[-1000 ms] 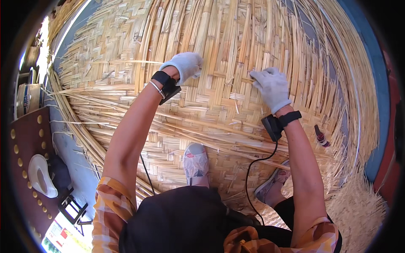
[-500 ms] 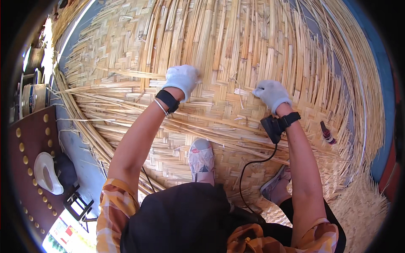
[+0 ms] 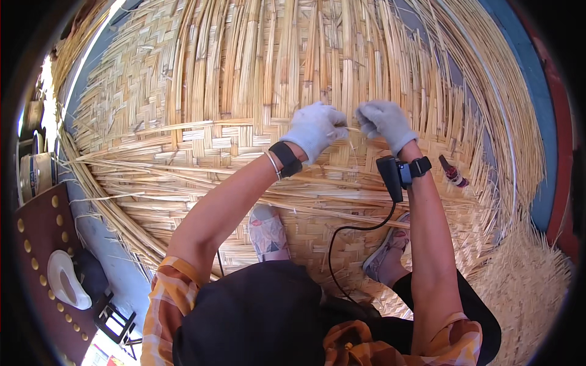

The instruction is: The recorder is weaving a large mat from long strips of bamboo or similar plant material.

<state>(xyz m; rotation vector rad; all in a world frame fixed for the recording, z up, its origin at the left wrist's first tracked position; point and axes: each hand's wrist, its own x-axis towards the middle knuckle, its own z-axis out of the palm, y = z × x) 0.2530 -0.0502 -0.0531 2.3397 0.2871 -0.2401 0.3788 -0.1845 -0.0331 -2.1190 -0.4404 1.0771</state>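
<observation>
A large woven reed mat (image 3: 137,91) spreads beneath my hands, its far part still long, loose parallel strips. My left hand (image 3: 315,129), in a pale work glove, is over the woven part with fingers and thumb pinched on a thin reed strip (image 3: 227,123) that lies crosswise to its left. Just to the right, my gloved right hand (image 3: 384,125) has its fingers curled down. A short bit of strip shows between the hands. Whatever the right fingers grip is hidden by the glove and slight blur.
A small dark-bladed tool with a reddish handle (image 3: 455,174) lies on the mat at right. My shoe (image 3: 268,232) stands on the mat. Bundled reeds (image 3: 125,219) bend along its left edge. A studded dark red panel (image 3: 46,256) and a white hat (image 3: 67,280) are at left.
My left hand has moved right, close beside my right hand, and its fingers now pinch toward it. The whole view has shifted slightly, moving the mat left in the picture.
</observation>
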